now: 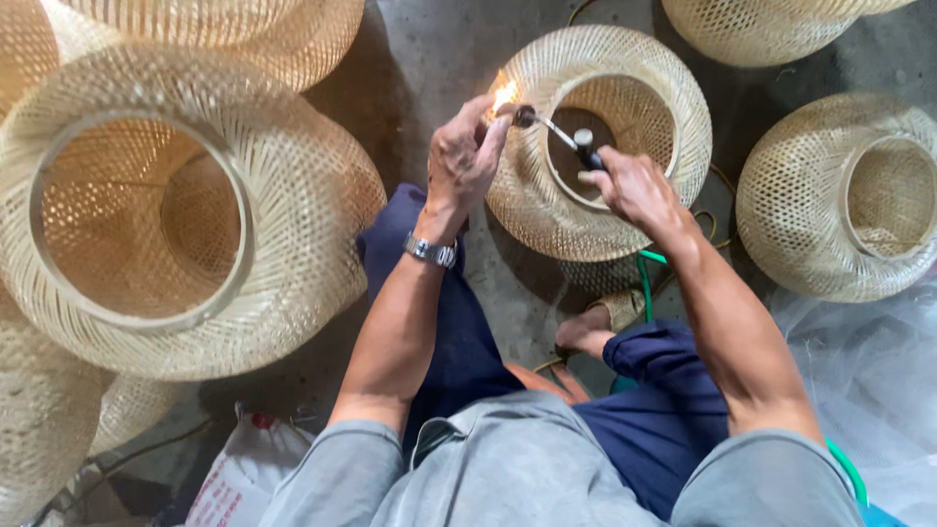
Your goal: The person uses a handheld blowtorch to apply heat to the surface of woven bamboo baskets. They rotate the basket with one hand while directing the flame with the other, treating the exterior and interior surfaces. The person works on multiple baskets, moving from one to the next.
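Flame [504, 95] sits at the tip of the small torch [566, 135], and from my remote seat I see it right against the rim of the woven bamboo lampshade [595, 146] lying on the concrete floor [429, 59] ahead of the knees. My right hand [632, 185] has its fingers clenched around the torch's dark handle, nozzle pointing toward the left hand. My left hand [467, 156] is raised just beside the flame, fingers bent and pinched together at the tips as if grasping something small; what they hold I cannot tell, since the glare hides it. A metal wristwatch [430, 251] rings the left wrist. To the left lies a much larger woven shade [293, 195], its wide mouth facing up, with more stacked behind it. Another shade [830, 195] rests at the right, near clear plastic sheeting [869, 361]. A green hose [645, 283] runs under the right forearm, beside a bare foot [586, 332].
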